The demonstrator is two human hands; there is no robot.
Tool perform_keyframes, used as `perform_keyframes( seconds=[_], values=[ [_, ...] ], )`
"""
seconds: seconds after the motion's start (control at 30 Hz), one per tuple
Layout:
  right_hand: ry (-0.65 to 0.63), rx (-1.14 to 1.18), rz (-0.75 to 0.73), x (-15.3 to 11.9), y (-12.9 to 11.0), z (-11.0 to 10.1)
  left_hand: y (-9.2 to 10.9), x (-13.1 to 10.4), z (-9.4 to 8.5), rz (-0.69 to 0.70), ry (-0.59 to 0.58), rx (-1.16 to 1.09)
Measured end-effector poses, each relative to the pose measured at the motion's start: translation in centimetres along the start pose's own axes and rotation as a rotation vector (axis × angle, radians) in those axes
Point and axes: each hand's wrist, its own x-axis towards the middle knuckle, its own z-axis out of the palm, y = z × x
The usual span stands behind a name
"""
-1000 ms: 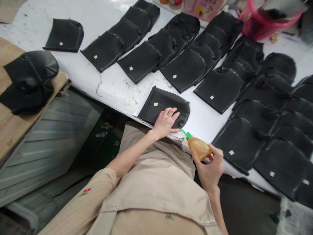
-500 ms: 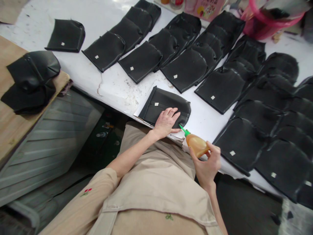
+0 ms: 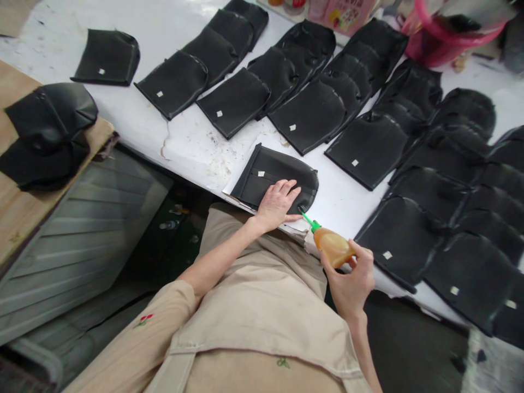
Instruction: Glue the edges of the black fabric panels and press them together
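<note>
A black leather-like piece (image 3: 262, 158) with a small pale sticker lies on a white sheet at the table's front edge. My left hand (image 3: 278, 204) rests on it, fingers spread and lying flat. My right hand (image 3: 354, 273) is wrapped round a squeeze bottle (image 3: 333, 246) of amber liquid, tilted so that its thin green nozzle (image 3: 309, 220) points at the piece's lower right edge, close to my left little finger. Whether the tip touches the piece is too small to tell.
Overlapping rows of black pieces (image 3: 364, 147) cover the back and right of the white table (image 3: 184, 142). A single one (image 3: 107, 57) lies back left. More black items (image 3: 53, 120) sit on a wooden board (image 3: 20, 218). A pink basket (image 3: 434, 38) stands back right.
My right hand and the bottle have shifted slightly right and down, away from the piece's edge. My left hand has stayed in place on the piece. The view has moved slightly.
</note>
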Motion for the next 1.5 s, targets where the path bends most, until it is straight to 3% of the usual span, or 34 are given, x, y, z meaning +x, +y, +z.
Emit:
perform_keyframes(
  seconds=[0.23,0.67,0.87,1.5],
  values=[
    [0.006,0.043,0.034,0.1,-0.1,-0.3,-0.5,-0.1,-1.6,0.056,-0.084,-0.032],
    [0.048,-0.002,0.03,1.1,0.3,-0.3,-0.8,0.0,-2.3,0.129,-0.031,-0.057],
    [0.07,-0.003,0.053,1.6,0.3,-0.3,-1.1,-0.4,-1.9,0.082,0.021,-0.074],
    [0.039,0.166,0.231,-0.1,0.4,0.9,-1.9,-0.6,-0.8,0.063,0.064,-0.168]
  ],
)
